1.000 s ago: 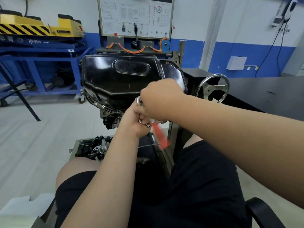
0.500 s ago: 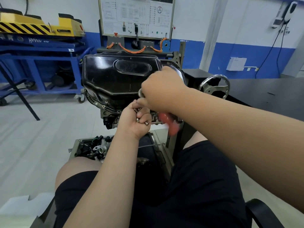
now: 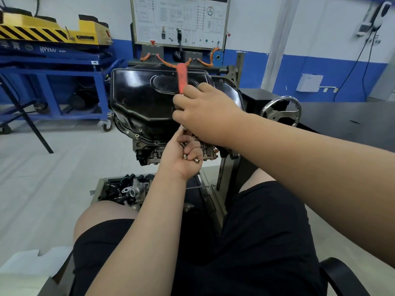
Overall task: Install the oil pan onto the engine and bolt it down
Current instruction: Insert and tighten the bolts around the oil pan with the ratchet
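The black oil pan (image 3: 141,97) sits on the engine block (image 3: 149,150), which is held on a stand in front of me. My right hand (image 3: 205,112) grips a ratchet wrench with a red handle (image 3: 181,79); the handle points up over the pan and the wrench head is at the pan's near flange. Just below it, my left hand (image 3: 181,157) is closed around several small silver bolts (image 3: 190,158), with its forefinger raised to the wrench head. The bolt under the wrench is hidden by my hands.
A metal handwheel (image 3: 282,111) of the stand is at the right, next to a dark table (image 3: 352,124). Loose engine parts lie in a tray (image 3: 126,190) below the engine. A blue trolley (image 3: 53,86) stands at the left and a wiring board (image 3: 179,22) behind.
The red wrench handle has swung from down by my left hand, round to the right, up over the pan. My right hand rose with it. My left hand stayed put.
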Demonstrator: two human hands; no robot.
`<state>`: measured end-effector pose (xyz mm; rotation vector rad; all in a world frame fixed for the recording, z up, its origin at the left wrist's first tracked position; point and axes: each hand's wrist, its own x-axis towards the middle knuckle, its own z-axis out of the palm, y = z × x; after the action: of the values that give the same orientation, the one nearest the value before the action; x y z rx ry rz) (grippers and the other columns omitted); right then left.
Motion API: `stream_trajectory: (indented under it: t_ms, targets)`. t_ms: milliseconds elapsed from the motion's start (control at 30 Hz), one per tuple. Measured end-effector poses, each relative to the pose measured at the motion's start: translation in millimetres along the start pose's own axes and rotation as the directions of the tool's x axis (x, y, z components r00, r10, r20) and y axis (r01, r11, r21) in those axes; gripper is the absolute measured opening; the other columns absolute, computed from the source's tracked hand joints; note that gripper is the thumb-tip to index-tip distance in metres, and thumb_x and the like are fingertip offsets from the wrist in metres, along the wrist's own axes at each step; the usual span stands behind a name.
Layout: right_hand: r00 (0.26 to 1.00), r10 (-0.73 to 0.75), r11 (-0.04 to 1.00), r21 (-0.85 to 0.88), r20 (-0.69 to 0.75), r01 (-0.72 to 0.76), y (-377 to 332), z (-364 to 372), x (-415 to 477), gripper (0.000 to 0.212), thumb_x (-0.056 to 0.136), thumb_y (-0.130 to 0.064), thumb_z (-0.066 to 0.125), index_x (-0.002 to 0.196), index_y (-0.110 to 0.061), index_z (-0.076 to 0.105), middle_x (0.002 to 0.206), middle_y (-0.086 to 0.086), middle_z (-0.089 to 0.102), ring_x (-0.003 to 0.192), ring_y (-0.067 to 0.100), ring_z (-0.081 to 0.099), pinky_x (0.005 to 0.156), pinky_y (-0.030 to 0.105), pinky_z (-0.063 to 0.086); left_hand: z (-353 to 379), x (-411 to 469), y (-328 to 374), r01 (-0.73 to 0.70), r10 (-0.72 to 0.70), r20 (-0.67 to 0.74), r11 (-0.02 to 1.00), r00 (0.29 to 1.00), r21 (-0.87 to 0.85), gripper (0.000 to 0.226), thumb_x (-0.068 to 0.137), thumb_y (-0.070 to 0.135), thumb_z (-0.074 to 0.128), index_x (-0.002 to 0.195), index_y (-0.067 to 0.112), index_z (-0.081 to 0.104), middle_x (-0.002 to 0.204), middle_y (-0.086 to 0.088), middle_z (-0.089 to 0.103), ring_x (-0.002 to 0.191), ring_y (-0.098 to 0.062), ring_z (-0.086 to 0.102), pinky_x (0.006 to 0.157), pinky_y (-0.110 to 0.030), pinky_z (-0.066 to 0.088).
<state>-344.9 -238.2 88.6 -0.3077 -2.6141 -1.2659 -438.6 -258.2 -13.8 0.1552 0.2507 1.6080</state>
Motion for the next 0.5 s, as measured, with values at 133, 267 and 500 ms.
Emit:
stream_trajectory:
  t_ms: [133, 267, 500]
  targets:
    - [0.982, 0.145, 0.989, 0.018, 0.124, -0.148, -9.2, -6.1, 1.9, 0.027, 0.094, -0.039, 0.045, 0.091, -0.018, 0.062, 0.086, 0.001, 0.057, 0.082, 0.023, 0.053, 0.072, 0.035, 0.033, -1.4, 0.6, 1.3, -0.017, 0.016, 0.013, 1.0, 1.0, 0.026, 0.06, 0.101, 0.026, 0.039, 0.043, 0.017, 0.054, 0.042, 0.01, 0.04, 0.03, -0.006, 0.024, 0.03, -0.014, 0.013]
    - [0.85, 0.404, 0.867, 0.156, 0.337, -0.474, -20.2, -2.1, 1.4, 0.043, 0.092, -0.046, 0.038, 0.061, -0.019, 0.049, 0.059, -0.002, 0.043, 0.051, 0.018, 0.042, 0.049, 0.029, 0.03, -0.3, 1.6, 3.8, -0.048, 0.067, -0.089, 0.979, 0.994, 0.2, 0.051, 0.087, 0.006, 0.037, 0.038, 0.017, 0.049, 0.036, 0.008, 0.029, 0.028, -0.004, 0.021, 0.035, -0.012, 0.018]
    - [1.0, -0.01, 0.999, -0.038, -0.004, 0.01, -3.0, -1.6, -4.1, 0.027, 0.095, -0.011, 0.037, 0.111, -0.01, 0.058, 0.116, 0.007, 0.054, 0.116, 0.031, 0.041, 0.096, 0.042, 0.032, 6.4, 2.9, -0.8, -0.033, 0.037, -0.048, 0.995, 0.998, 0.093, 0.06, 0.098, 0.023, 0.041, 0.038, 0.018, 0.049, 0.042, 0.01, 0.037, 0.03, -0.006, 0.023, 0.029, -0.015, 0.013]
